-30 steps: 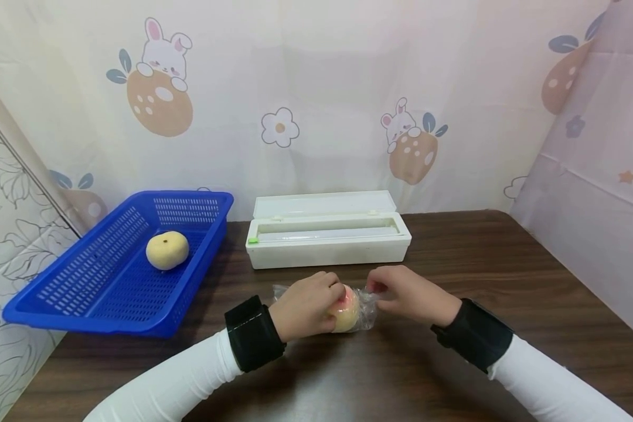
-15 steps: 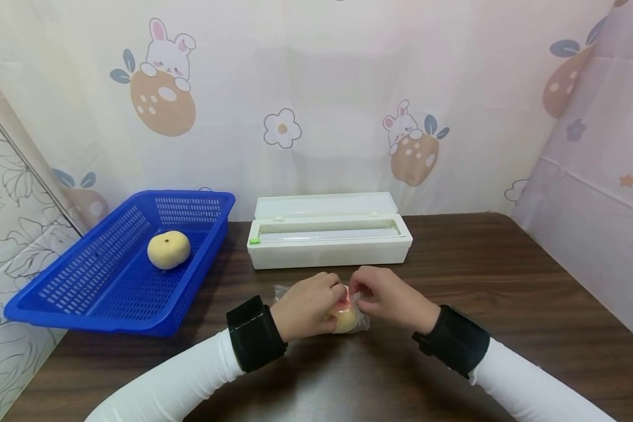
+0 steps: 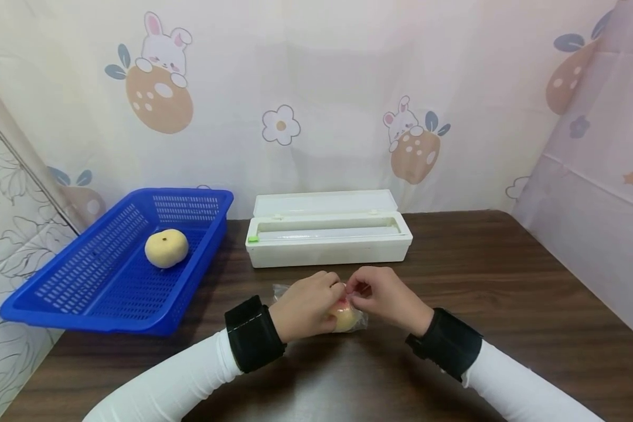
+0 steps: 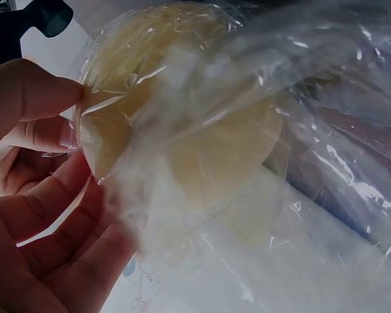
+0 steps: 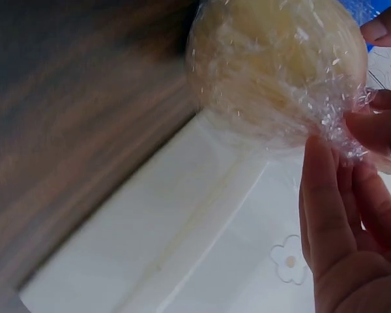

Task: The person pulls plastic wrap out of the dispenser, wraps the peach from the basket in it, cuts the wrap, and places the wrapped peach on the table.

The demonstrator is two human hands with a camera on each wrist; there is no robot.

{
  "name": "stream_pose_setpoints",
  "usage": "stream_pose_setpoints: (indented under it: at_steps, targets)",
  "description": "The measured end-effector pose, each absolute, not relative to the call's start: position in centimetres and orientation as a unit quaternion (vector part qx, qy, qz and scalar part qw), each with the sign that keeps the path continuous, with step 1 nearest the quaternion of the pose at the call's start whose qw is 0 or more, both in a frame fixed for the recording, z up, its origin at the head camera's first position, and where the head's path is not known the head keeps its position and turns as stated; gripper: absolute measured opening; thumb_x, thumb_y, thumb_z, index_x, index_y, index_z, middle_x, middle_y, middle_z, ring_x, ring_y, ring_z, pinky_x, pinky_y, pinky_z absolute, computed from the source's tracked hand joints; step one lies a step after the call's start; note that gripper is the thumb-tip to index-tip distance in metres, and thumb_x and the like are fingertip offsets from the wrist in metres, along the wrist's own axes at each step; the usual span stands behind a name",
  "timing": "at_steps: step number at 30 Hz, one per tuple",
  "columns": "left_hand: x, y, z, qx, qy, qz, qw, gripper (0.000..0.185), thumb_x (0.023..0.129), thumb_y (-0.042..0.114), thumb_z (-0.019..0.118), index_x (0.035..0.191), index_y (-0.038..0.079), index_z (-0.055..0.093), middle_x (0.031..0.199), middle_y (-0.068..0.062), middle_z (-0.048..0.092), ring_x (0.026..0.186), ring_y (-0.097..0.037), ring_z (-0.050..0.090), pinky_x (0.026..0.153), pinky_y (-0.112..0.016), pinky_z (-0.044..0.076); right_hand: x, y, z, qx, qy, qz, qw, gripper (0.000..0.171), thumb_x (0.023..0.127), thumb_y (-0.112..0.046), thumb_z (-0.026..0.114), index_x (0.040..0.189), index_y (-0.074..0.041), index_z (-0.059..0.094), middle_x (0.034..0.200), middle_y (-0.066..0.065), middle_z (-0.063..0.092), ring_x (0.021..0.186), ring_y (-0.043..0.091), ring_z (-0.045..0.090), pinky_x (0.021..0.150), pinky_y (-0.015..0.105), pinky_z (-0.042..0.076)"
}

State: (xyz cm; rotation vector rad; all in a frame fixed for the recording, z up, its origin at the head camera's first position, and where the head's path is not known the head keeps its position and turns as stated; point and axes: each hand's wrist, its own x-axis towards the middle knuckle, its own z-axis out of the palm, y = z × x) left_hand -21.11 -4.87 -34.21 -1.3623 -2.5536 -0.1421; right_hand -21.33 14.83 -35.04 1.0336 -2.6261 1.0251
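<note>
Blue basket at the bench's left edge: one pale fruit; white box near far edge: roll. Mid-bench, my left hand has fingers curled round a wrapped fruit; my right hand pinches its film.

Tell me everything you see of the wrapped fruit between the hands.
Round, pale yellow fruit with a reddish patch, covered in crinkled, shiny, clear plastic wrap, partly loose. The left grip holds its side; the right grip pinches gathered wrap beside it. It is in front of the white box; whether it rests on the table is hidden.
</note>
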Motion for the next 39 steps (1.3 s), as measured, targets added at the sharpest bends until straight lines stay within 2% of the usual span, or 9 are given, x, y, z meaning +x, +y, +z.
stream_pose_setpoints:
  at_steps: [8,13,20,25,30,34,39]
  targets:
    - [-21.2,-5.3,-34.4,-0.473,-0.869,-0.072,0.126,0.033,0.072,0.021,0.075,0.101,0.009,0.063,0.091,0.001,0.056,0.081,-0.012,0.050,0.069,-0.019,0.045,-20.9,14.0,-34.7,0.352,-0.892,0.267,0.093,0.008,0.077,0.001,0.067,0.079,-0.006,0.066,0.073,-0.004,0.056,0.067,0.009,0.049,0.061,0.021,0.044]
    - [-21.6,-5.6,-34.5,-0.480,-0.864,-0.099,0.117,0.032,0.075,0.019,0.073,0.103,0.010,0.062,0.093,0.002,0.058,0.084,-0.011,0.052,0.072,-0.018,0.046,-20.5,13.8,-34.7,0.345,-0.902,0.243,0.093,0.009,0.077,0.001,0.070,0.078,-0.007,0.066,0.073,-0.004,0.055,0.067,0.007,0.048,0.060,0.020,0.044]
    - [-21.9,-7.3,-33.4,-0.485,-0.856,-0.134,0.121,0.042,0.076,0.019,0.073,0.114,0.009,0.057,0.104,-0.001,0.060,0.089,-0.011,0.056,0.075,-0.022,0.049,-20.3,13.5,-34.7,0.347,-0.904,0.228,0.101,0.013,0.077,0.002,0.068,0.074,-0.009,0.063,0.069,-0.004,0.049,0.063,0.006,0.045,0.056,0.019,0.041]
    - [-22.0,-9.3,-31.6,-0.475,-0.854,-0.146,0.153,0.037,0.076,0.016,0.075,0.108,0.008,0.057,0.099,-0.002,0.061,0.080,-0.012,0.056,0.069,-0.023,0.049,-20.2,13.4,-34.7,0.350,-0.902,0.223,0.115,0.015,0.075,0.003,0.067,0.071,-0.010,0.061,0.068,-0.004,0.047,0.063,0.006,0.043,0.055,0.019,0.039]
    - [-22.2,-10.8,-31.2,-0.464,-0.859,-0.146,0.158,0.035,0.076,0.017,0.075,0.105,0.009,0.056,0.095,-0.001,0.061,0.081,-0.011,0.057,0.072,-0.024,0.050,-20.2,13.3,-34.7,0.348,-0.904,0.214,0.128,0.016,0.074,0.003,0.066,0.069,-0.011,0.059,0.068,-0.005,0.046,0.062,0.006,0.043,0.055,0.018,0.038]
    - [-22.0,-11.5,-32.0,-0.479,-0.855,-0.148,0.134,0.049,0.075,0.024,0.077,0.113,0.006,0.054,0.104,-0.005,0.060,0.092,-0.014,0.056,0.080,-0.027,0.050,-20.1,13.3,-34.6,0.342,-0.907,0.211,0.122,0.016,0.074,0.002,0.065,0.069,-0.011,0.059,0.068,-0.005,0.046,0.062,0.005,0.042,0.054,0.018,0.038]
    - [-21.9,-12.3,-33.2,-0.447,-0.886,-0.097,0.072,0.077,0.063,0.039,0.083,0.122,0.002,0.050,0.113,-0.009,0.056,0.101,-0.020,0.053,0.086,-0.035,0.048,-20.0,13.2,-34.6,0.336,-0.911,0.208,0.116,0.015,0.075,0.002,0.065,0.070,-0.011,0.059,0.069,-0.005,0.046,0.062,0.005,0.043,0.054,0.018,0.039]
